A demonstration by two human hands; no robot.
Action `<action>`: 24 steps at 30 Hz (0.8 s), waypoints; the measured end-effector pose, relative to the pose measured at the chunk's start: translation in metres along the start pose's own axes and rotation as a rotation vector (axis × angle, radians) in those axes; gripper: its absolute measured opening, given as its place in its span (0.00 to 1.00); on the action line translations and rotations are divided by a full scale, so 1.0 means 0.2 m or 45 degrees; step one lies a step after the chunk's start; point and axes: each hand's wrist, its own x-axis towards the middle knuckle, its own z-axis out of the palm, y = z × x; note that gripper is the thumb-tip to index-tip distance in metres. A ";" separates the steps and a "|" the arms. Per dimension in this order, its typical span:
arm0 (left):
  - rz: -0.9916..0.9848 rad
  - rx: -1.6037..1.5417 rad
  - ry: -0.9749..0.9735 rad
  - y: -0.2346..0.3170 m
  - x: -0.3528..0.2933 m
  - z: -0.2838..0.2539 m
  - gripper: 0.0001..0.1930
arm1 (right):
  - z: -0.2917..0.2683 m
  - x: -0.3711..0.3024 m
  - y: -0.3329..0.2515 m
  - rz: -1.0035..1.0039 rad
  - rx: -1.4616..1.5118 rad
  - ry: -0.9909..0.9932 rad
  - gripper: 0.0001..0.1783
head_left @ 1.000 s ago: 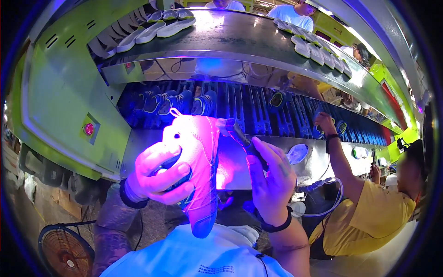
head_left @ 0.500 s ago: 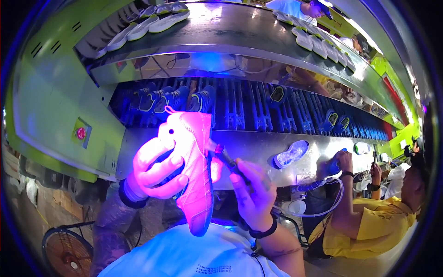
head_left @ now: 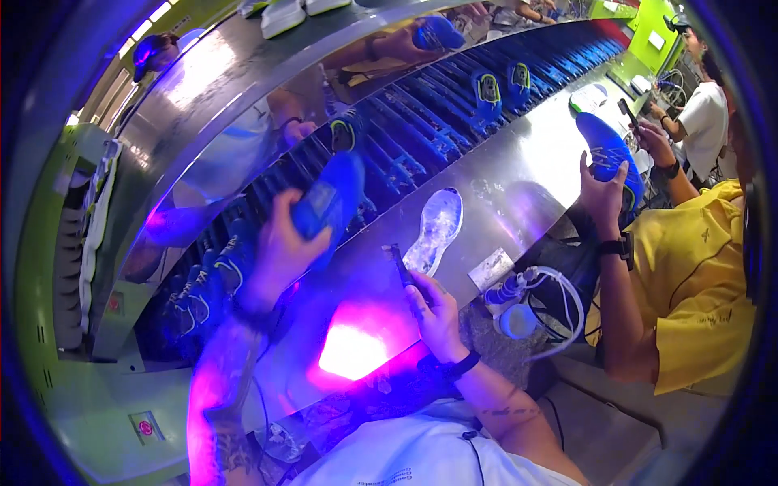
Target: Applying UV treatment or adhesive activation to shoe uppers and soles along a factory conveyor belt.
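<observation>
My left hand (head_left: pixel 288 251) grips a blue shoe (head_left: pixel 334 194) around its side, thumb and fingers apart across it. The shoe is over the near edge of a dark slatted conveyor (head_left: pixel 397 142). In my right hand (head_left: pixel 435 316), low over the metal bench, is a slim dark-handled brush (head_left: pixel 398 264), fingers closed on the handle. Just beyond the brush a pale shoe sole (head_left: pixel 438 229) lies on the bench (head_left: pixel 494 194). Another shoe (head_left: pixel 344 134) stands on the conveyor behind the one I hold.
Several laced shoes (head_left: pixel 198 296) sit on the conveyor at left; two more (head_left: pixel 487 97) stand farther right. A co-worker in yellow (head_left: pixel 689 267) holds a blue shoe (head_left: pixel 608 154) and a brush. White hose (head_left: pixel 567 292) loops at the bench's front edge. Pink-white light (head_left: pixel 352 344) falls before me.
My left hand has carried the shoe from the pink light in front of me forward to the conveyor. My right hand, still holding the brush, has come away from the shoe. The view has turned right.
</observation>
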 end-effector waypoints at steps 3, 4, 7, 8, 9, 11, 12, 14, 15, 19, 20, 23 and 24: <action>-0.015 0.028 -0.090 0.14 0.50 0.26 0.41 | 0.03 0.01 -0.04 -0.203 -0.165 -0.004 0.19; 0.130 0.055 0.039 0.14 0.65 0.40 0.41 | 0.03 0.00 -0.05 -0.178 -0.154 -0.017 0.19; 0.221 0.243 0.088 0.14 0.92 0.74 0.41 | 0.05 -0.01 -0.01 -0.133 -0.104 -0.103 0.20; 0.144 0.221 0.076 0.12 0.92 0.84 0.41 | 0.06 -0.01 -0.01 -0.086 -0.098 -0.075 0.18; 0.054 0.214 0.076 0.08 0.92 0.90 0.42 | 0.09 -0.01 -0.04 -0.042 -0.082 -0.066 0.17; 0.187 0.308 0.098 0.11 0.91 0.89 0.38 | 0.07 -0.01 -0.13 0.170 0.023 -0.144 0.17; 0.153 0.330 0.092 0.09 0.88 0.84 0.38 | 0.04 -0.01 -0.12 0.046 -0.084 -0.076 0.17; 0.306 0.290 -0.092 0.01 0.83 0.66 0.29 | 0.02 0.01 -0.08 -0.088 -0.143 -0.040 0.17; 0.171 0.306 0.017 -0.07 0.76 0.54 0.26 | 0.01 0.01 -0.06 -0.096 -0.118 -0.072 0.18; -0.162 0.791 0.307 -0.73 0.35 -0.07 0.37 | -0.01 0.02 -0.03 -0.081 -0.083 -0.206 0.20; -0.156 0.888 0.317 -0.85 0.19 -0.16 0.35 | -0.02 0.02 -0.03 -0.091 -0.082 -0.208 0.20; -1.084 0.457 -0.403 -1.19 -0.03 -0.55 0.36 | 0.08 0.01 -0.08 -0.216 -0.088 -0.176 0.17; -0.966 0.319 -0.375 -1.20 -0.07 -0.53 0.35 | 0.07 0.01 -0.05 -0.125 -0.077 -0.193 0.19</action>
